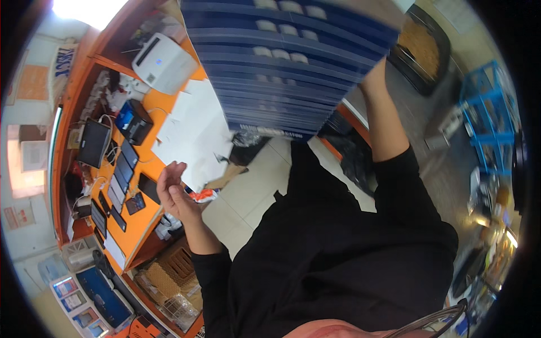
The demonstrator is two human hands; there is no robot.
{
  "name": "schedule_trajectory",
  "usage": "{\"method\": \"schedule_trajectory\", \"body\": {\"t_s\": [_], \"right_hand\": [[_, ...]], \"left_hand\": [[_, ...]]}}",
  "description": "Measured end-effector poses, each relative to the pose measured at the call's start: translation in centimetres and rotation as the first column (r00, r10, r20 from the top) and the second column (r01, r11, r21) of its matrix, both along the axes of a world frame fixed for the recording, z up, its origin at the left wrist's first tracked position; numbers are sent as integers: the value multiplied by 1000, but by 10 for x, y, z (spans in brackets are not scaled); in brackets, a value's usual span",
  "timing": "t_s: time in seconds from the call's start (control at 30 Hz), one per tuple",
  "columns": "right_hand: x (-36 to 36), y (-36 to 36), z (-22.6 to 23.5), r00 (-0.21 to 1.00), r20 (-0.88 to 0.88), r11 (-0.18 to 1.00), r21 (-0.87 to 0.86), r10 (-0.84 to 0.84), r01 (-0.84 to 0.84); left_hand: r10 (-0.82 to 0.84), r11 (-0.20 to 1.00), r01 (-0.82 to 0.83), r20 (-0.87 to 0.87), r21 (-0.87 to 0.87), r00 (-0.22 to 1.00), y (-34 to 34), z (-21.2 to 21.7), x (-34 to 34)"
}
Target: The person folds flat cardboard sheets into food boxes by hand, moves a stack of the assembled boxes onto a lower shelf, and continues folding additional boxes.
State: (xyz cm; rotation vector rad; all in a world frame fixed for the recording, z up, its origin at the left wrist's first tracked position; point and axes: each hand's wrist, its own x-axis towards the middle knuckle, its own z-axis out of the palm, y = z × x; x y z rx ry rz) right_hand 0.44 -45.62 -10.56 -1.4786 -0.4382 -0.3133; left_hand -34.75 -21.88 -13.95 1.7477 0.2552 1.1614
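Observation:
A large dark blue box-like thing [282, 73] with pale stripes and rows of whitish oval marks fills the top middle, tilted and slightly blurred. My right hand [376, 78] grips its right edge from behind, so most of the fingers are hidden. Whether it is one box or a stack of flat pieces, I cannot tell. My left hand [176, 191] is raised by the orange desk's edge, fingers apart and holding nothing. Close to that hand lie a black tablet-like device [149, 187] and a white sheet [191, 135] on the desk.
Phones and tablets [125, 166] lie in rows on the orange desk [149, 217], with a white printer [164, 63] behind them. Below the desk is a woven basket [176, 262]. A blue rack [489, 121] and a black office chair [420, 50] stand at the right.

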Motion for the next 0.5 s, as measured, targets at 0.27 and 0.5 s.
{"method": "schedule_trajectory", "body": {"t_s": [0.27,0.5], "right_hand": [[-203,-140,-122,899,-438,972,-220,-25,-80],[-273,-212,-259,913,-386,799,-504,131,-328]], "left_hand": [[-337,803,48,-386,-594,859,-145,-93,-52],[-642,744,184,-763,-643,-72,-228,-318,-169]]}}
